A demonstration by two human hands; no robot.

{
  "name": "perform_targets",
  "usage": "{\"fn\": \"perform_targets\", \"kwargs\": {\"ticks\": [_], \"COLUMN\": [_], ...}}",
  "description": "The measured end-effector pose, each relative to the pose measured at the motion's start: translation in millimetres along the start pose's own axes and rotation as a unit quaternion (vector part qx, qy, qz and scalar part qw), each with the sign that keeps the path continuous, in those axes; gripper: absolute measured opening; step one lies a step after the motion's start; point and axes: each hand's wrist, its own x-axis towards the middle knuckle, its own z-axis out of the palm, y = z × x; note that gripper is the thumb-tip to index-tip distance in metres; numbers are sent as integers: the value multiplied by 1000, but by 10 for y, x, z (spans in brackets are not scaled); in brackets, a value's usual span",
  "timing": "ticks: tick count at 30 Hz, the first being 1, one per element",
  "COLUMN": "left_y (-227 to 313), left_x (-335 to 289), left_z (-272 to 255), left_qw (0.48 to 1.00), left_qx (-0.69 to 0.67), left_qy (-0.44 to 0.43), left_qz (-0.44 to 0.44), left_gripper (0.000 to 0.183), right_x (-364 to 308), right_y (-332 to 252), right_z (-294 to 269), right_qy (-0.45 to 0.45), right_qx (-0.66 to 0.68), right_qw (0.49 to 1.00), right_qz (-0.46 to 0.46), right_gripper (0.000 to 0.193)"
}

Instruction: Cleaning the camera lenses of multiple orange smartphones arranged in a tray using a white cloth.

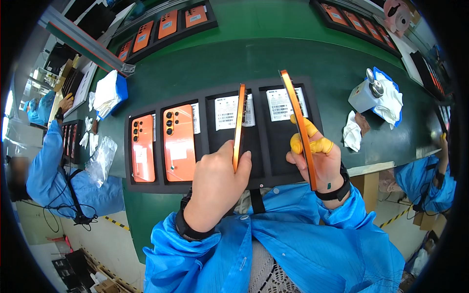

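Left grip [215, 177]: I see its back, thumb [244, 163] and index finger [226, 150] closed in a pinch; the other fingers are hidden from me.
Left wrist [189, 225]: banded in black, sleeve [163, 244] pushed up behind it.
Right grip [328, 163]: my fingers curl closed, yellow covers on several, the palm side partly facing me.
Right wrist [337, 190]: black band, small dark mark [329, 186] beside it.
Forearms: blue-sleeved, angled inward, the hands apart.

phone back [179, 146]: glossy | tray [279, 144]: matt | sleeve [354, 215]: cloth | bag [102, 161]: plastic
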Motion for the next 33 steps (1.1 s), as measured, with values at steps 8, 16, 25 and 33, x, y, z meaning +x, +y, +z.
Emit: {"fn": "perform_targets", "kwargs": {"ticks": [8, 16, 25, 33], "left_y": [51, 71, -65, -316], "left_x": [169, 187, 232, 30], "left_z": [30, 41, 81, -44], "left_qw": [1000, 999, 999, 912], "left_qx": [10, 7, 13, -394], "left_qy": [-12, -11, 17, 116], "left_qz": [-20, -36, -34, 0], "left_gripper": [25, 27, 23, 18], "right_x": [24, 4, -10, -105], "right_y": [51, 43, 1, -137], "right_z": [-40, -30, 126, 189], "right_qy": [-73, -51, -1, 21], "right_qx": [42, 44, -21, -188], "right_qw": [996, 998, 1000, 977], "right_qz": [3, 19, -11, -102], "right_gripper": [59, 55, 54, 56]}}
